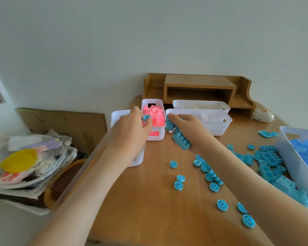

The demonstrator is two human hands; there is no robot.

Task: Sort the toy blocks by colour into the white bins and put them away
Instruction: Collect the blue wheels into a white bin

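Observation:
My left hand point(130, 132) hovers over a white bin point(116, 116) at the table's left edge and pinches a small blue wheel piece point(146, 118). My right hand point(188, 130) grips a handful of blue blocks point(180, 142) just in front of the bin of white pieces point(220, 125). A bin of pink blocks point(154, 119) stands between the hands. Several blue wheels point(178, 185) and blue blocks point(267, 162) lie loose on the wooden table point(149, 201). A bin of darker blue blocks point(288, 157) sits at the right.
Another white bin point(201, 103) with pale yellow pieces stands at the back, before a wooden shelf unit point(199, 87). A small cream gadget point(262, 116) lies at the back right. Left of the table, a container point(25, 166) with bagged items and cardboard point(69, 125) against the wall.

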